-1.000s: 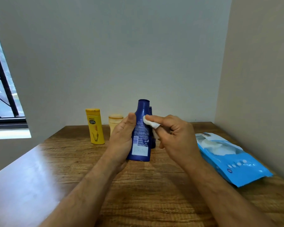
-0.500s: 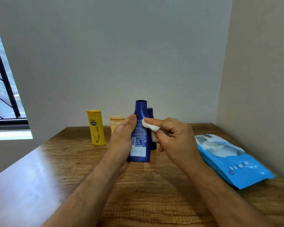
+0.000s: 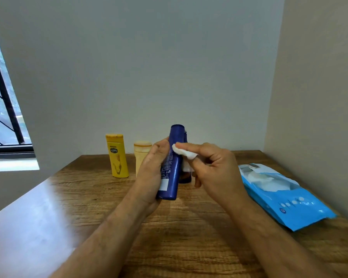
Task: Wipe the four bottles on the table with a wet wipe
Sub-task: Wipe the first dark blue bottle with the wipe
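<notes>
The left hand (image 3: 152,173) grips the blue bottle (image 3: 172,167) off the table (image 3: 189,237), tilted, likely to bare its side. The right hand (image 3: 213,167) pinches the wipe (image 3: 182,152) against it. Right lies the wipe pack (image 3: 285,195). Behind stand a yellow bottle (image 3: 117,156), a cream bottle (image 3: 141,155) and a dark one (image 3: 185,177), mostly hidden. Beyond: wall, window (image 3: 2,117).
</notes>
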Tool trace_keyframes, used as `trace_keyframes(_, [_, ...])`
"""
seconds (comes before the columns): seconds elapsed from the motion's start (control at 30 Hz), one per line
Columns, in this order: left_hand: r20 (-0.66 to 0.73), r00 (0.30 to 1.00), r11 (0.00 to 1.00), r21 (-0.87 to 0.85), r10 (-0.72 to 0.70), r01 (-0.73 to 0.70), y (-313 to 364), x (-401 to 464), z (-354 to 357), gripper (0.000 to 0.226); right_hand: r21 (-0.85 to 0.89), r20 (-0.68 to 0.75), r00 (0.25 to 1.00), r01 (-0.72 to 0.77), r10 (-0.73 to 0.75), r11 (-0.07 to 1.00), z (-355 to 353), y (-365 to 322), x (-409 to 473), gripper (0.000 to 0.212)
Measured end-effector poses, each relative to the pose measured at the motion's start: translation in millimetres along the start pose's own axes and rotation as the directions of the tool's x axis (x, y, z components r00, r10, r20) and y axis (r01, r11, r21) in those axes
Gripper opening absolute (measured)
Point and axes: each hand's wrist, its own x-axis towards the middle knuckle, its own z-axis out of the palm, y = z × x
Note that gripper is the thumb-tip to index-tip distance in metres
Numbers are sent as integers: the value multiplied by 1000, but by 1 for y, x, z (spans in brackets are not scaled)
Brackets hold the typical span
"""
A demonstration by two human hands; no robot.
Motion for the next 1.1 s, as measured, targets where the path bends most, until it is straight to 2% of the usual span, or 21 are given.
trace_keyframes(0.17, [123,992,1000,-18,-18,20,-1,-2,-1,57,-95,-82,997,7,-15,995,-1,6,2,30])
trace_keyframes(0.3, [121,993,999,-39,3,2,3,0,-5,65,-48,52,998,28,-26,998,-5,4,0,25])
trace_keyframes(0.37, [106,994,998,35,41,-44,3,-1,-5,69,-90,69,996,56,-50,994,-6,4,-1,23])
trace_keyframes(0.4, [97,992,988,126,76,-88,3,-2,-5,71,-129,33,998,64,-61,990,-5,6,0,24])
trace_keyframes(0.47, [94,977,886,413,190,-212,0,-3,-5,77,-218,-88,992,69,-90,973,-4,11,2,28])
trace_keyframes(0.53, [157,937,671,661,313,-335,-4,-4,-4,83,-283,-204,969,81,-143,956,-5,13,5,27])
trace_keyframes(0.57, [201,910,565,730,361,-385,-7,-5,-3,85,-295,-233,958,91,-165,951,-6,12,6,27])
trace_keyframes(0.63, [255,865,413,796,432,-442,-11,-6,-1,86,-331,-222,949,140,-222,933,-7,12,6,30])
trace_keyframes(0.77, [278,804,248,854,526,-457,-10,-8,0,83,-421,-143,938,230,-315,878,-5,12,1,34])
trace_keyframes(0.8, [276,793,236,856,544,-460,-10,-8,0,83,-432,-158,929,240,-335,869,-5,12,1,35])
trace_keyframes(0.87, [249,788,273,844,563,-462,-11,-9,4,83,-440,-220,904,242,-366,864,-5,12,2,38])
trace_keyframes(1.0, [135,803,435,782,581,-446,-9,-11,9,85,-404,-323,892,173,-317,898,-6,13,3,33])
trace_keyframes(1.1, [86,818,521,732,569,-439,-6,-12,10,85,-375,-321,906,148,-277,915,-8,14,4,32])
